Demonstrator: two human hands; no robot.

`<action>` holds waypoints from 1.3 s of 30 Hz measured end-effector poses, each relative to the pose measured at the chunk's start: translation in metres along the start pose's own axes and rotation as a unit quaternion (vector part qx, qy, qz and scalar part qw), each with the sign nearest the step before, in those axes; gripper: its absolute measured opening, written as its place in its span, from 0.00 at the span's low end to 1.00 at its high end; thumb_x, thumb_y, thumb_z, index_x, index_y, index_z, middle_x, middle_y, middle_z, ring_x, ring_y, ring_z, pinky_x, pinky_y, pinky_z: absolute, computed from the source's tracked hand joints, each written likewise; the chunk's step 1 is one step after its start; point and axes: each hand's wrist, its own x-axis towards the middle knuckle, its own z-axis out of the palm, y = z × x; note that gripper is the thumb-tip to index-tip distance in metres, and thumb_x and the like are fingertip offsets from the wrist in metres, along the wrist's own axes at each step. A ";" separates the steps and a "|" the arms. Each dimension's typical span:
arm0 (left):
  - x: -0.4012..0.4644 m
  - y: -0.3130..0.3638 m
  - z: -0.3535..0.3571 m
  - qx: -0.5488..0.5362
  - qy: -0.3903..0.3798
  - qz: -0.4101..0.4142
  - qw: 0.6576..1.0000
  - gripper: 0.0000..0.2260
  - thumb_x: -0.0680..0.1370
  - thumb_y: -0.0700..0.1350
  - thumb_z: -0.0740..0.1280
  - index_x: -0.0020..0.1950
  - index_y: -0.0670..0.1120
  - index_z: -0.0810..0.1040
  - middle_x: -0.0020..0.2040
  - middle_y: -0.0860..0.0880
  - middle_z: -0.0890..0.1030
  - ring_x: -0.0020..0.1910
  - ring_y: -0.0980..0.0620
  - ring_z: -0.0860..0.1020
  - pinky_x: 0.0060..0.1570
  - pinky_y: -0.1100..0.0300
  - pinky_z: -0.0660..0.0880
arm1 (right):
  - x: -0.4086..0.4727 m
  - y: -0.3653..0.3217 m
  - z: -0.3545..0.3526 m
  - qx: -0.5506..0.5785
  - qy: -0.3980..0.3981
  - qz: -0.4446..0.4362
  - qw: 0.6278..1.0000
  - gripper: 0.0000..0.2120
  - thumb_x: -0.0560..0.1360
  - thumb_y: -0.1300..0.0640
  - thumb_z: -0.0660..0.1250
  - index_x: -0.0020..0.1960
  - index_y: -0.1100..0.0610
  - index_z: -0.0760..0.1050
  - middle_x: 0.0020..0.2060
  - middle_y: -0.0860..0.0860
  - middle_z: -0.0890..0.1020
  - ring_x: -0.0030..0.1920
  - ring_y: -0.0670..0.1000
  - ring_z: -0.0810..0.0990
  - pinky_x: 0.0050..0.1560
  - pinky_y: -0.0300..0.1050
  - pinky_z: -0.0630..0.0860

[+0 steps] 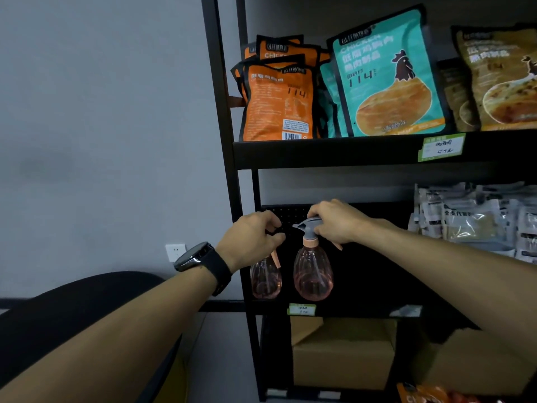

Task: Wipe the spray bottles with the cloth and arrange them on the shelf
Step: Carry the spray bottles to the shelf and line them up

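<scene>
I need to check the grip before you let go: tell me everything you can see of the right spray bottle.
The right bottle is clear pink plastic, egg-shaped and ribbed, with a pink collar, a grey spray head and a pink trigger. It stands upright on the black shelf, just right of the left bottle. The right hand grips its spray head from above.

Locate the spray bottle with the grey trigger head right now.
In the head view the grey-headed spray bottle stands at the left end of the middle shelf, beside a second pink bottle, its head gripped by the right hand.
</scene>
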 end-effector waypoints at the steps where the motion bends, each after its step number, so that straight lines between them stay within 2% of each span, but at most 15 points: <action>1: 0.002 -0.001 0.002 -0.001 0.000 0.000 1.000 0.13 0.78 0.52 0.67 0.61 0.48 0.77 0.56 0.52 0.80 0.51 0.54 0.80 0.54 0.57 0.77 | 0.003 0.002 0.004 0.001 -0.001 0.002 1.000 0.12 0.76 0.63 0.64 0.58 0.55 0.78 0.47 0.52 0.79 0.40 0.51 0.76 0.29 0.38 0.65; 4: 0.007 -0.006 0.008 0.000 0.001 0.005 1.000 0.13 0.78 0.52 0.67 0.61 0.48 0.77 0.57 0.51 0.80 0.52 0.54 0.80 0.53 0.59 0.77 | 0.011 0.009 0.017 0.011 -0.003 0.009 1.000 0.13 0.77 0.63 0.64 0.59 0.55 0.77 0.50 0.53 0.79 0.42 0.51 0.76 0.30 0.38 0.66; 6: 0.010 -0.009 0.011 -0.003 -0.001 0.005 1.000 0.13 0.78 0.51 0.67 0.60 0.48 0.78 0.56 0.52 0.80 0.52 0.54 0.79 0.53 0.60 0.76 | 0.017 0.013 0.025 0.015 0.002 0.018 1.000 0.13 0.77 0.63 0.64 0.59 0.54 0.77 0.49 0.52 0.79 0.43 0.52 0.77 0.32 0.39 0.67; 11: 0.019 -0.015 0.018 -0.015 -0.002 0.003 1.000 0.11 0.78 0.51 0.67 0.58 0.49 0.79 0.54 0.52 0.81 0.52 0.54 0.79 0.54 0.57 0.77 | 0.030 0.019 0.039 0.029 0.007 0.027 0.999 0.14 0.78 0.61 0.64 0.62 0.53 0.76 0.56 0.54 0.79 0.50 0.55 0.80 0.42 0.42 0.70; 13: 0.023 -0.017 0.021 -0.017 -0.004 0.003 1.000 0.11 0.78 0.51 0.67 0.58 0.48 0.79 0.54 0.52 0.82 0.51 0.54 0.80 0.54 0.56 0.77 | 0.034 0.021 0.045 0.030 0.007 0.029 0.999 0.15 0.78 0.61 0.63 0.63 0.53 0.75 0.57 0.55 0.79 0.51 0.55 0.80 0.41 0.42 0.71; 17: 0.028 -0.022 0.026 -0.014 -0.005 0.000 1.000 0.11 0.78 0.50 0.67 0.58 0.48 0.79 0.54 0.52 0.82 0.52 0.54 0.80 0.54 0.56 0.77 | 0.045 0.018 0.054 0.032 0.008 0.032 0.999 0.14 0.77 0.61 0.64 0.61 0.52 0.76 0.54 0.54 0.80 0.44 0.54 0.80 0.39 0.44 0.75; 23: 0.032 -0.030 0.032 -0.001 -0.010 0.004 1.000 0.11 0.79 0.49 0.66 0.58 0.46 0.79 0.55 0.50 0.82 0.53 0.52 0.79 0.55 0.57 0.76 | 0.054 0.012 0.068 0.030 -0.003 0.032 0.999 0.15 0.77 0.61 0.64 0.63 0.52 0.75 0.57 0.54 0.79 0.53 0.56 0.79 0.43 0.44 0.71; 26: 0.033 -0.034 0.034 0.001 -0.012 0.002 1.000 0.10 0.79 0.48 0.66 0.58 0.46 0.79 0.55 0.50 0.82 0.52 0.52 0.80 0.53 0.58 0.76 | 0.055 0.011 0.073 0.029 -0.013 0.030 0.999 0.14 0.77 0.60 0.65 0.62 0.51 0.76 0.56 0.53 0.80 0.52 0.55 0.79 0.44 0.44 0.71; 30: 0.034 -0.036 0.036 -0.008 -0.018 -0.002 1.000 0.09 0.79 0.48 0.66 0.57 0.46 0.79 0.54 0.50 0.82 0.48 0.52 0.81 0.53 0.56 0.77 | 0.055 0.012 0.076 0.026 -0.020 0.033 0.999 0.14 0.77 0.59 0.65 0.62 0.51 0.76 0.54 0.53 0.80 0.51 0.55 0.79 0.45 0.44 0.73; 33: 0.034 -0.036 0.035 -0.014 -0.020 -0.004 1.000 0.09 0.79 0.48 0.66 0.57 0.46 0.79 0.53 0.50 0.82 0.48 0.52 0.81 0.53 0.56 0.77 | 0.054 0.013 0.071 0.032 -0.033 0.028 0.999 0.11 0.77 0.57 0.65 0.59 0.52 0.78 0.50 0.52 0.81 0.46 0.53 0.78 0.42 0.43 0.71; 39: 0.034 -0.034 0.036 -0.021 -0.026 -0.010 0.999 0.10 0.79 0.48 0.66 0.57 0.46 0.79 0.54 0.50 0.82 0.49 0.51 0.81 0.54 0.55 0.78 | 0.052 0.011 0.062 0.016 -0.057 0.015 0.998 0.09 0.76 0.55 0.67 0.55 0.52 0.81 0.42 0.49 0.79 0.44 0.51 0.76 0.41 0.41 0.67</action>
